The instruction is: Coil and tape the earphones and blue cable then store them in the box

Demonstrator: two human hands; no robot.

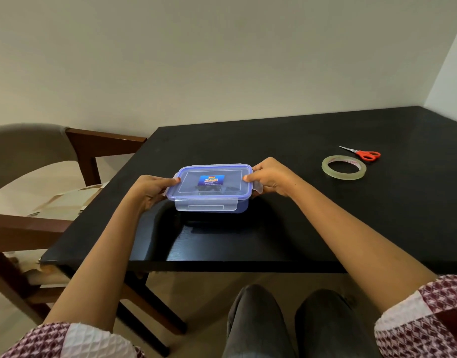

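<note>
**A:** Black bench (325, 223) against a plain wall. Where is the box?

**B:** The box (232, 205) sits near the front edge with its lid (235, 177) on and its long axis running 9 to 3 o'clock. Dark shapes (209, 188) show through the lid. I take them for the coiled leads, but I can't tell earphones from cable.

**A:** And the hands?

**B:** One is at each short end. The left hand (149, 192) is at 9 o'clock and the right hand (271, 178) at 3. On both, the thumb lies on the lid's rim and the fingers curl round the end of the box, so both are grasping it.

**A:** What does the next move turn on?

**B:** The end clips, I'd judge. The right clip (258, 188) juts out just under that thumb and looks unlatched, so each hand is already on its own clip.

**A:** Anything else?

**B:** A tape roll (343, 176) at 2 o'clock from the box, with scissors (367, 155) just beyond it, both well apart from the hands
</note>
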